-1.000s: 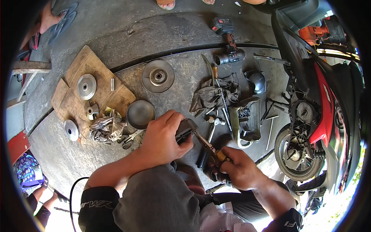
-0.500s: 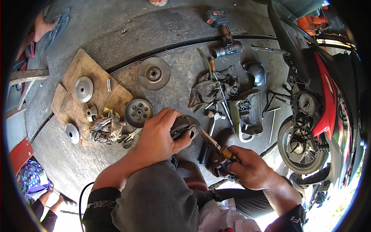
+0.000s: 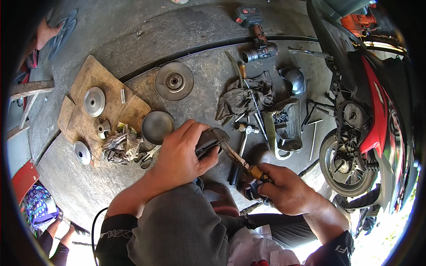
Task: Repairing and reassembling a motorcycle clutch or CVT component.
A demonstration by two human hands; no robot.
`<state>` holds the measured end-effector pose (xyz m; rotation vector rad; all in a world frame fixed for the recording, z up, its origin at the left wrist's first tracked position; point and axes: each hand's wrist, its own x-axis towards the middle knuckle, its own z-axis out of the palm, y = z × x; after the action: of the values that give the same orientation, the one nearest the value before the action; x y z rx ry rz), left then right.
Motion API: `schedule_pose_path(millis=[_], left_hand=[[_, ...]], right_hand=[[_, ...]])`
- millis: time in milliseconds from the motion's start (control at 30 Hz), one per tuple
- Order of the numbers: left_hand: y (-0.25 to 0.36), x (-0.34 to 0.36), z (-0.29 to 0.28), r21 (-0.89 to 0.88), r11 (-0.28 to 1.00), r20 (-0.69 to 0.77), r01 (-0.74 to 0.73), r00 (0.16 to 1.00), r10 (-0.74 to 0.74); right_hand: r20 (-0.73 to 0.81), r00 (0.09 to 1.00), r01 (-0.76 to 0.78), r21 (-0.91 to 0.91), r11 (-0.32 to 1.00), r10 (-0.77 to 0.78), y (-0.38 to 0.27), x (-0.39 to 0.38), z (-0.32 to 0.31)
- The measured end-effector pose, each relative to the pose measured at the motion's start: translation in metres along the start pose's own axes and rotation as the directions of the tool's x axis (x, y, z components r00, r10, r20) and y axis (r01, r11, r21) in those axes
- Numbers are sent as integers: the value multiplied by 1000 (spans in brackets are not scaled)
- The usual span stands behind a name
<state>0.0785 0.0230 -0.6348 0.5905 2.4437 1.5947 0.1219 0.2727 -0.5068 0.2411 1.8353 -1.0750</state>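
My left hand [image 3: 184, 148] is closed around a dark, round clutch part [image 3: 212, 139], held up above my knees with its edge toward the right. In my right hand [image 3: 288, 188] is a narrow flat-bladed tool [image 3: 237, 158] with a yellow collar. Its worn, brownish blade slants up to the left, and the tip touches or nearly touches the clutch part's right side. Exactly what kind of tool it is cannot be made out. Just beyond my left hand a metal clutch bell [image 3: 158, 127] lies on the floor, its middle smeared.
On the left, cardboard [image 3: 120, 104] bears metal discs and a crumpled rag [image 3: 122, 146]. A pulley [image 3: 174, 81] lies farther off. Beyond my right hand are a dark cloth [image 3: 246, 99], a ratchet [image 3: 243, 142], a cover [image 3: 284, 126] and a cordless driver [image 3: 261, 44]. A red-black motorcycle [image 3: 359, 119] stands right.
Both hands keep their holds, and the tool has shifted only slightly against the clutch part. The clutch bell's holes, distinct before, are now blurred out. The whole view has moved a little.
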Motion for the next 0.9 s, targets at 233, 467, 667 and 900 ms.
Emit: schedule_pose_path(millis=[233,467,667,900], left_hand=[[1,0,0,13,1000,16,-11,1000,11],[2,1,1,27,1000,16,-7,1000,6],[1,1,1,39,999,7,-23,1000,23],[0,1,2,7,999,8,-50,999,50]], right_hand=[[53,997,-67,208,976,57,1,2,0],[32,999,11,182,983,-17,1,2,1],[42,999,-16,223,975,7,1,2,5],[-22,996,-75,272,959,84,3,3,19]])
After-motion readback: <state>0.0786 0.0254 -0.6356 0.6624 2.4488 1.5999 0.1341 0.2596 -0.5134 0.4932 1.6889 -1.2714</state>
